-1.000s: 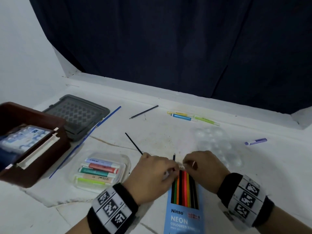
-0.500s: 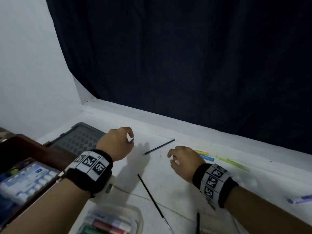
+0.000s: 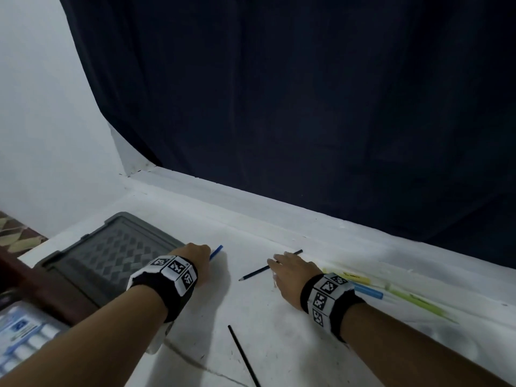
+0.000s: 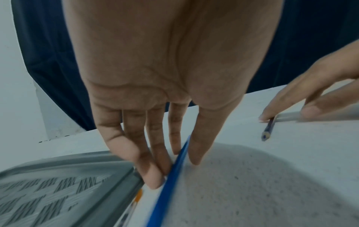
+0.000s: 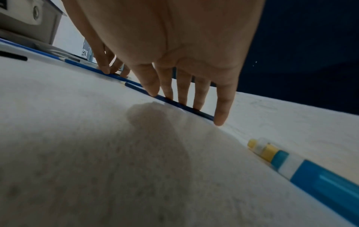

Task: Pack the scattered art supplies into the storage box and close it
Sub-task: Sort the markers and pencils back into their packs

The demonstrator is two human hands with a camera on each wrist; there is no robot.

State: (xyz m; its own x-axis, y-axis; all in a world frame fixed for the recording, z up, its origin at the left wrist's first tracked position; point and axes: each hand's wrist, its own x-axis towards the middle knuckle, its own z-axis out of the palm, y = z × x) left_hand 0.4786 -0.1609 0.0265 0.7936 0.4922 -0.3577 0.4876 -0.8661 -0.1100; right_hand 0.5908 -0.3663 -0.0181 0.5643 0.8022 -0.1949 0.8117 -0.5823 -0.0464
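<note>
Left hand (image 3: 195, 256) down on the white worktop (image 3: 279, 317) just right of the grey lid (image 3: 111, 255), fingers nearly straight, fingertips (image 4: 153, 179) and thumb pinching a long blue stick (image 4: 170, 176); most of it hidden under the hand. Right hand (image 3: 290, 275), right of the lid, straight fingers pressing on a dark pencil (image 3: 255, 273), not curled round it. Brown storage box (image 3: 42, 297) cut off at the left edge, open, paint tubes (image 3: 19, 339) inside. Markers (image 3: 368, 293) blurred behind the right wrist.

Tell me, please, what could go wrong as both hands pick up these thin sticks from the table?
The left hand only fingertips the long blue stick near one end, so it may pivot or catch on the grey lid. The right hand touches the dark blue pencil with straight fingers; it could roll toward the markers.
</note>
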